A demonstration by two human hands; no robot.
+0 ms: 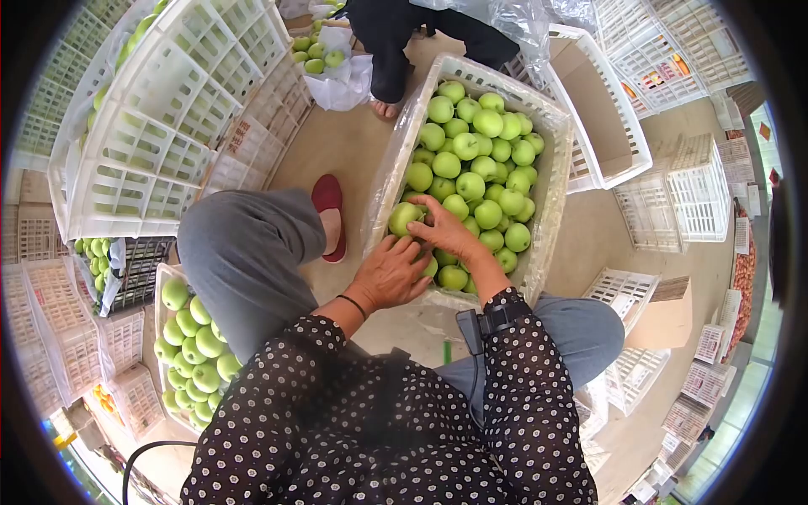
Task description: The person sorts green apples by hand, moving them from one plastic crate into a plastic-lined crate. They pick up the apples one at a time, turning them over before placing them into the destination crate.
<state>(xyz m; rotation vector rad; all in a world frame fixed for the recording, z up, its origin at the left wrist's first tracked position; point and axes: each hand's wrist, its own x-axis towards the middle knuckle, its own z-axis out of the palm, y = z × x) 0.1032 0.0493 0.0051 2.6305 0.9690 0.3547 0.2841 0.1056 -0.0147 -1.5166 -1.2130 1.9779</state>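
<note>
A plastic-lined crate [551,202] full of green apples stands in front of me. At its near left corner my right hand [448,231] has its thumb and fingers on a green apple [405,219]. Just below that apple is my left hand [391,271], back up, its fingers bent over the crate's edge and close to the other hand. What lies under the left fingers is hidden. More green apples [470,186] fill the crate around and beyond both hands.
Another crate of green apples [192,353] stands at my left knee. Tall white crates [181,109] rise at the upper left. Beyond the apple crate is another person's bare foot [385,109]. A white crate with cardboard [627,165] stands at the right.
</note>
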